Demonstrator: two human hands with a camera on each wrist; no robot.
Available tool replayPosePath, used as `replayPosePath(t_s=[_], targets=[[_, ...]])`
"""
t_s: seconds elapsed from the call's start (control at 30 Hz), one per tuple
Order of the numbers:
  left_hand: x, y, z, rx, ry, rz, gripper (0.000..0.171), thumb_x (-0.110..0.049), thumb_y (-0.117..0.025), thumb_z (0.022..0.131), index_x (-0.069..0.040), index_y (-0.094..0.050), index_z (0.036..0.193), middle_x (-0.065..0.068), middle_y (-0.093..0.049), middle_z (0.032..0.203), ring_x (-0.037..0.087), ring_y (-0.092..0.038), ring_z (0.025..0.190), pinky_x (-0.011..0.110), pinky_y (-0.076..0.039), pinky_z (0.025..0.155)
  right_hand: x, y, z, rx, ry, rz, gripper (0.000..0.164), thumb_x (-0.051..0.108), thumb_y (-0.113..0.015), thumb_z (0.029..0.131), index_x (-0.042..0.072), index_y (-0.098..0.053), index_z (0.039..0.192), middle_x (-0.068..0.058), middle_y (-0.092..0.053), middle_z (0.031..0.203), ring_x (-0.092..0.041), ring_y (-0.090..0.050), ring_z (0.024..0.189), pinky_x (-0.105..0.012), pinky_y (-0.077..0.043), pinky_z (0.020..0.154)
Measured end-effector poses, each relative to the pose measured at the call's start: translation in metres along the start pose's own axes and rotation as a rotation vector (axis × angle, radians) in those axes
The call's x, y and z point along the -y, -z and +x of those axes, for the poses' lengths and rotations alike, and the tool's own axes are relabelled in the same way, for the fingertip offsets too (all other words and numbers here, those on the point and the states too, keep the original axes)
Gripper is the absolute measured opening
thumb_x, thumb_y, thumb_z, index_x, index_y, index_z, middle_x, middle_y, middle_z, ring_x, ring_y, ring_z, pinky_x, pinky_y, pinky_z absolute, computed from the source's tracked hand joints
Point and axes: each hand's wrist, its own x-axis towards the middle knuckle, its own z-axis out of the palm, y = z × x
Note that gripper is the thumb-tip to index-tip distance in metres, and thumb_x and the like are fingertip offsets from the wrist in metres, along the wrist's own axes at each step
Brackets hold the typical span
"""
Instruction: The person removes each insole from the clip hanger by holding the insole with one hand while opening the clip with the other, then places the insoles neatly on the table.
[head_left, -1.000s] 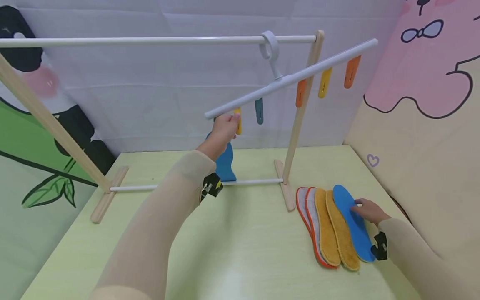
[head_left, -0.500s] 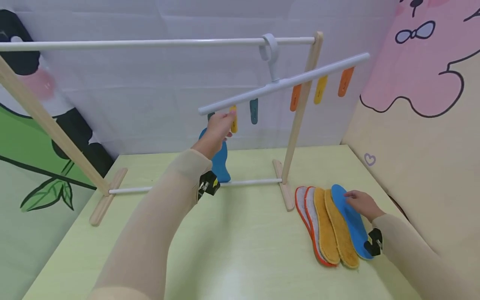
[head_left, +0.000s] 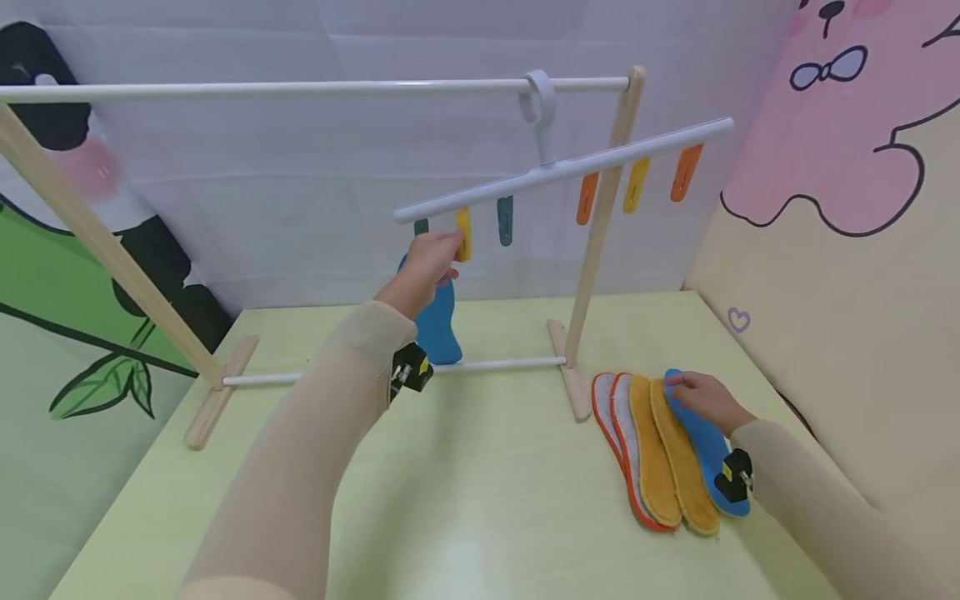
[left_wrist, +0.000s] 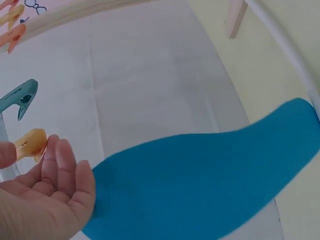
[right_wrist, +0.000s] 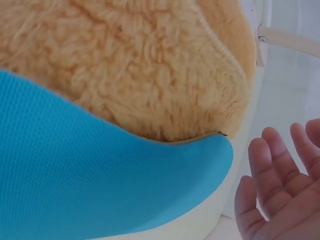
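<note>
My left hand (head_left: 423, 265) pinches a yellow clothespin (head_left: 464, 233) under the tilted white hanger bar (head_left: 585, 163). In the left wrist view the thumb and fingers lie either side of that yellow clothespin (left_wrist: 31, 143). Beside the hand, a blue insole (head_left: 439, 325) hangs toe to heel below the bar's left end, near a dark teal clothespin (head_left: 422, 226). My right hand (head_left: 705, 398) hovers over the end of another blue insole (head_left: 711, 450) lying on the table. The right wrist view shows its loosely bent fingers apart from the blue insole (right_wrist: 120, 185).
Tan fleece insoles (head_left: 678, 458) and red-edged grey insoles (head_left: 633, 467) overlap beside the blue one. A white rail (head_left: 337, 87) on wooden posts (head_left: 603, 225) carries the hanger's hook (head_left: 538, 104). Several other clothespins hang along the bar, including a teal one (head_left: 506, 221).
The hanger bar has become less tilted, its left end rising and its right end dropping. My left hand has shifted slightly left. My right hand has moved left and up along the blue insole.
</note>
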Motion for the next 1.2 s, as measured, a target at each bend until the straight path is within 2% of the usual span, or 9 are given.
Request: replayPosePath(t_s=[0.17, 0.4, 0.7, 0.77, 0.83, 0.93, 1.03, 1.13, 1.2], targets=[[0.007, 0.008, 0.004, 0.025, 0.044, 0.074, 0.042, -0.028, -0.046, 0.102, -0.008, -0.048, 0.139, 0.01, -0.056, 0.129, 0.029, -0.052, 0.112, 0.042, -0.038, 0.1, 0.003, -0.004, 0.001, -0.019, 0.015, 0.017, 0.04, 0.01, -0.041, 0.098, -0.016, -0.046, 0.127, -0.037, -0.051, 0.122, -0.045, -0.057, 0.101, -0.055, -0.043, 0.089], [0.016, 0.022, 0.013, 0.014, 0.029, 0.101, 0.043, -0.024, -0.046, 0.101, -0.001, -0.046, 0.138, 0.013, -0.054, 0.133, 0.033, -0.048, 0.122, 0.047, -0.034, 0.104, 0.012, -0.008, 0.003, -0.063, 0.109, 0.026, 0.034, 0.007, -0.044, 0.098, -0.017, -0.05, 0.122, -0.031, -0.059, 0.109, -0.04, -0.059, 0.094, -0.051, -0.047, 0.085], [0.02, 0.032, 0.017, -0.031, 0.014, 0.14, 0.039, -0.023, -0.044, 0.101, -0.001, -0.049, 0.134, 0.014, -0.053, 0.133, 0.033, -0.047, 0.119, 0.046, -0.036, 0.101, 0.037, -0.011, 0.006, -0.046, 0.159, 0.082, 0.032, 0.009, -0.043, 0.1, -0.013, -0.052, 0.122, -0.027, -0.059, 0.104, -0.04, -0.057, 0.096, -0.052, -0.045, 0.09], [0.019, 0.032, 0.02, -0.038, 0.003, 0.141, 0.033, -0.023, -0.043, 0.101, 0.0, -0.054, 0.121, 0.013, -0.053, 0.131, 0.032, -0.047, 0.115, 0.045, -0.037, 0.099, 0.041, -0.013, 0.008, -0.039, 0.153, 0.092, 0.031, 0.009, -0.044, 0.1, -0.012, -0.052, 0.122, -0.026, -0.06, 0.103, -0.04, -0.057, 0.096, -0.052, -0.045, 0.09], [0.017, 0.032, 0.024, -0.038, -0.008, 0.133, 0.031, -0.022, -0.043, 0.101, 0.001, -0.055, 0.117, 0.013, -0.052, 0.131, 0.03, -0.046, 0.112, 0.045, -0.037, 0.099, 0.043, -0.014, 0.009, -0.032, 0.146, 0.093, 0.031, 0.009, -0.045, 0.1, -0.012, -0.053, 0.121, -0.025, -0.06, 0.102, -0.039, -0.058, 0.096, -0.052, -0.044, 0.09], [0.014, 0.032, 0.031, -0.032, -0.016, 0.137, 0.031, -0.022, -0.043, 0.101, 0.002, -0.057, 0.115, 0.013, -0.052, 0.129, 0.029, -0.045, 0.11, 0.044, -0.037, 0.098, 0.047, -0.016, 0.011, -0.026, 0.142, 0.096, 0.03, 0.009, -0.044, 0.101, -0.011, -0.053, 0.121, -0.025, -0.061, 0.103, -0.039, -0.058, 0.096, -0.053, -0.044, 0.091], [0.01, 0.032, 0.038, -0.027, -0.025, 0.157, 0.035, -0.022, -0.043, 0.102, 0.002, -0.056, 0.124, 0.013, -0.052, 0.128, 0.029, -0.046, 0.109, 0.043, -0.037, 0.1, 0.052, -0.015, 0.013, -0.038, 0.149, 0.105, 0.031, 0.011, -0.043, 0.101, -0.01, -0.054, 0.122, -0.023, -0.061, 0.102, -0.04, -0.057, 0.097, -0.054, -0.042, 0.091], [0.005, 0.032, 0.043, -0.023, -0.043, 0.178, 0.034, -0.022, -0.043, 0.102, 0.002, -0.056, 0.121, 0.014, -0.052, 0.127, 0.029, -0.046, 0.11, 0.043, -0.037, 0.101, 0.058, -0.013, 0.014, -0.057, 0.153, 0.12, 0.032, 0.012, -0.043, 0.101, -0.009, -0.054, 0.122, -0.018, -0.061, 0.099, -0.042, -0.056, 0.098, -0.056, -0.041, 0.093], [0.003, 0.032, 0.047, -0.023, -0.054, 0.187, 0.03, -0.022, -0.043, 0.102, 0.002, -0.057, 0.113, 0.014, -0.052, 0.126, 0.028, -0.047, 0.108, 0.043, -0.037, 0.101, 0.06, -0.013, 0.014, -0.059, 0.15, 0.13, 0.031, 0.012, -0.043, 0.101, -0.009, -0.054, 0.122, -0.015, -0.062, 0.098, -0.042, -0.055, 0.099, -0.056, -0.04, 0.093]])
